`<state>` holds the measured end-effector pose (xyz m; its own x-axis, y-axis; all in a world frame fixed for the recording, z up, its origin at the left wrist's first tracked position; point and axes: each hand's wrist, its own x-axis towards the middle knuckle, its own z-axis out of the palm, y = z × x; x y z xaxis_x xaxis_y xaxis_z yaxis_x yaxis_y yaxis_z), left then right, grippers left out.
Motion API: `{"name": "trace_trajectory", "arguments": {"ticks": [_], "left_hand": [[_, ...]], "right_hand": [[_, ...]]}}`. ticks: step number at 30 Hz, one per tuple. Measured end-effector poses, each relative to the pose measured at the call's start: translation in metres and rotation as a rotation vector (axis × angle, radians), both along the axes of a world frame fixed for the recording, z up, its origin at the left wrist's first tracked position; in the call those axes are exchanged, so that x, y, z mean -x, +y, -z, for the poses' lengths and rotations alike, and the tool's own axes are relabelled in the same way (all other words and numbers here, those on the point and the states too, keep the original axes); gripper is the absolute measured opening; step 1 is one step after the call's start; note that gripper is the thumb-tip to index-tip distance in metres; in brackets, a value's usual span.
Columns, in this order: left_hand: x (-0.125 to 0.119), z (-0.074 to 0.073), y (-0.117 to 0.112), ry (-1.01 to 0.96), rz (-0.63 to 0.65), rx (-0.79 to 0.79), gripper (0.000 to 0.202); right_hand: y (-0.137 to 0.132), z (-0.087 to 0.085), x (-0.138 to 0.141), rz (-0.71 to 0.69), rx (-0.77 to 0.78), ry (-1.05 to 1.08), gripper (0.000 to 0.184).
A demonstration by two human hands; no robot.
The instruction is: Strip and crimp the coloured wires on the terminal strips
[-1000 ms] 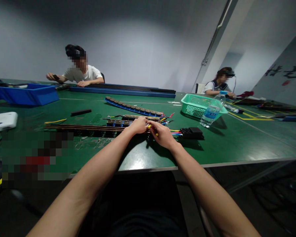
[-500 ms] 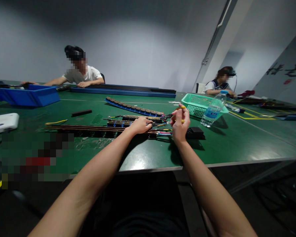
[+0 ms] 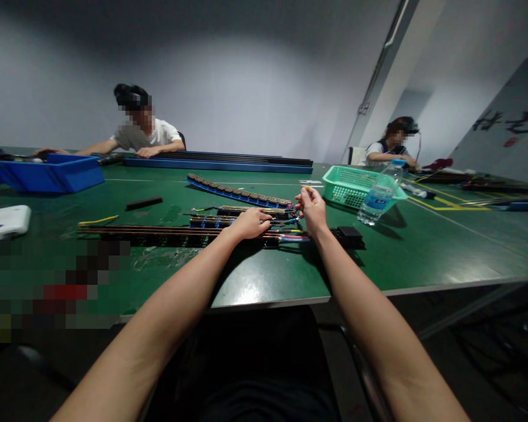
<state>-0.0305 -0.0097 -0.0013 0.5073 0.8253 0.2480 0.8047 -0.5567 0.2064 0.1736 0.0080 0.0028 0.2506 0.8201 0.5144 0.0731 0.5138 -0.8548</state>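
My left hand [image 3: 251, 223] lies over a short black-and-blue rail strip [image 3: 209, 221] with copper-coloured rods, its fingers closed on the strip's right end. My right hand [image 3: 313, 212] is closed around yellow-handled pliers [image 3: 307, 187], which are mostly hidden by the fingers. It is just right of thin wires [image 3: 293, 221] coming from the strip. Closer to me lies a long black rail [image 3: 167, 231] with copper rods and coloured wires [image 3: 294, 238] at its right end. Behind my hands, a slightly curved blue-backed strip [image 3: 240, 192] lies at a slant.
A green basket [image 3: 343, 190] and a water bottle [image 3: 376, 199] stand to the right. At the left are a blue bin [image 3: 48, 174], a white device [image 3: 4, 223] and a short black bar [image 3: 144, 203]. Two people sit across the green table [image 3: 264, 287], near long blue-black rails [image 3: 220, 164].
My right hand has moved a little left and turned, so less of the yellow handles shows. My left hand stays in place on the strip.
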Motion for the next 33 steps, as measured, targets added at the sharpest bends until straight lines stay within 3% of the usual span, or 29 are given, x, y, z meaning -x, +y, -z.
{"name": "trace_trajectory", "arguments": {"ticks": [9, 17, 21, 27, 33], "left_hand": [[-0.001, -0.002, -0.002, 0.009, 0.015, -0.042, 0.039], [0.0, 0.0, -0.001, -0.01, 0.005, -0.003, 0.042], [0.0, 0.0, 0.0, -0.012, -0.017, 0.01, 0.042], [0.0, 0.004, 0.005, -0.015, -0.003, -0.012, 0.043], [0.0, 0.004, 0.003, -0.037, -0.006, -0.002, 0.048]], "right_hand": [[-0.02, 0.006, 0.01, -0.154, 0.026, -0.315, 0.016], [-0.007, 0.005, -0.001, 0.077, 0.01, 0.038, 0.056], [-0.017, -0.008, -0.002, 0.029, -0.008, 0.276, 0.068], [-0.076, -0.023, 0.017, -0.042, -0.157, 0.368, 0.06], [-0.159, 0.001, 0.026, -0.113, -0.201, 0.414, 0.048]]}}
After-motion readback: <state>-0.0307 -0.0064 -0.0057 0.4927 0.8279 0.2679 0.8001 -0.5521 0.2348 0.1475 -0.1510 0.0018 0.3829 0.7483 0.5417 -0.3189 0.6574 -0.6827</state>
